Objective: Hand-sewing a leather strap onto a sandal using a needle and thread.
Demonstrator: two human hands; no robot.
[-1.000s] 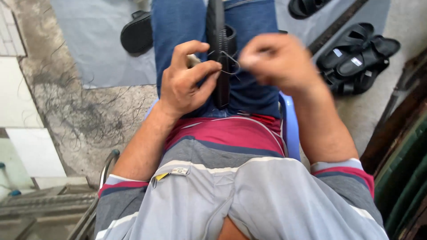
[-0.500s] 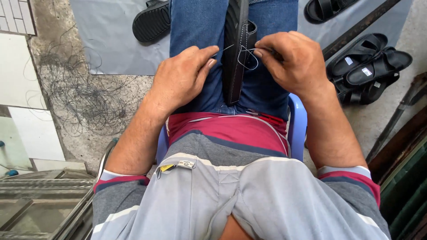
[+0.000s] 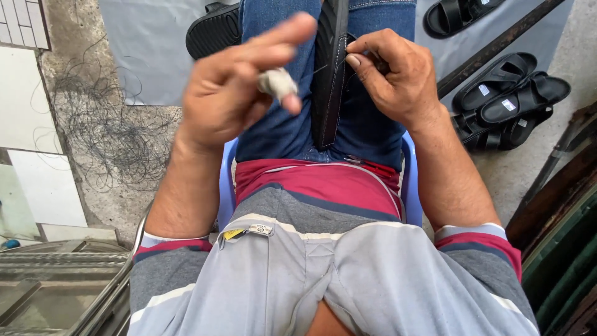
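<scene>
A black sandal sole (image 3: 328, 74) stands on edge between my knees, against my blue jeans (image 3: 283, 124). My right hand (image 3: 395, 78) pinches the sandal's strap edge beside the sole, fingers closed on it. My left hand (image 3: 239, 93) is lifted off the sandal, blurred, with the fingers half curled and a pale wrap (image 3: 277, 84) around one finger. A thin thread seems to run from the sole toward the left hand.
Several black sandals (image 3: 510, 93) lie on the floor at the right, one more (image 3: 214, 28) at the top left on a grey sheet (image 3: 146, 50). A tangle of dark thread (image 3: 102, 134) lies on the concrete. I sit on a blue plastic chair (image 3: 227, 186).
My left hand has come off the sandal and risen toward the camera. My right hand stays pinched on the strap by the sole.
</scene>
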